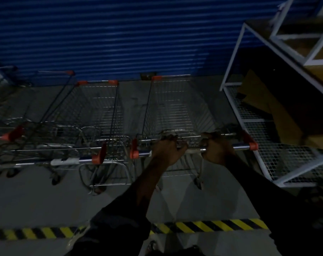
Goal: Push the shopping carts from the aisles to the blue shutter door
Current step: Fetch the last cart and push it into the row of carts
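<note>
Blue shutter door (101,34) ahead, cart handle (194,150) in both hands (168,150) (217,149)

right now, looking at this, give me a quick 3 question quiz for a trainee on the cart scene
1. True or false: the left hand and the right hand both grip the handle bar of the held cart.
2. What stands beside the held cart, on its right? A white wire rack; B stack of pallets; C fridge.
3. Fill in: the held cart's front points at the blue ____.
Key: 1 true; 2 A; 3 shutter door.
</note>
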Available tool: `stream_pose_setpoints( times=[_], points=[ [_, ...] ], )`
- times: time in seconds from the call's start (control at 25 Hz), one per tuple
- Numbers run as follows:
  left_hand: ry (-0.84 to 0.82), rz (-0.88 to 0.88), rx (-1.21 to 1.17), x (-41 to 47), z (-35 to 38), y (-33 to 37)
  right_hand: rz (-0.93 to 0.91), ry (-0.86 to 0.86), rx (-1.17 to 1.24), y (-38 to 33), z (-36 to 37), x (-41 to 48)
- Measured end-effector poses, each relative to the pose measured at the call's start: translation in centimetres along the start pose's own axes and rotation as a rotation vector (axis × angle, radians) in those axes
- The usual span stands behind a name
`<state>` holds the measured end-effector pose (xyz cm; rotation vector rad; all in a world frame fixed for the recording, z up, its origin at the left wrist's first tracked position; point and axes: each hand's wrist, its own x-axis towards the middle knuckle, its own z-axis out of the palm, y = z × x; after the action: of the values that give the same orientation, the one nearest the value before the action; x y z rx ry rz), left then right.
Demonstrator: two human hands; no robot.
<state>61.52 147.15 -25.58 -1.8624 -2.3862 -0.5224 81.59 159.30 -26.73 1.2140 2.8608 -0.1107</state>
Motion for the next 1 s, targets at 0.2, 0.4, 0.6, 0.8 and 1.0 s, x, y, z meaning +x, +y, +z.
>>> stream_pose_setpoints(
  times=[0.2,0.4,0.6,0.8,1.0],
  points=[
    [-0.049,-0.010,-0.005,1.4,0.5,-1.5,0.021,0.041,0.032,-1.0,-0.7,1.2],
    [0.001,0.115,-0.015,1.3,0.2,-2.0,0.011,0.051,0.009,-0.8,0.1,1.3],
    [-0.109,0.017,-0.049,1.2,-0.8,-1.5,-0.056,0.119,0.027,-1.1,-1.0,0.3],
    [-0.068,0.044,-0.070,0.5,-1.5,-1.2,-0.003,0.115,0.083,-1.7,-0.8,-0.5],
    [-0.038,0.050,-0.054,0.3,-1.1,-1.3,-0.036,0.222,0.035,-1.9,-1.0,-1.1]
  ],
)
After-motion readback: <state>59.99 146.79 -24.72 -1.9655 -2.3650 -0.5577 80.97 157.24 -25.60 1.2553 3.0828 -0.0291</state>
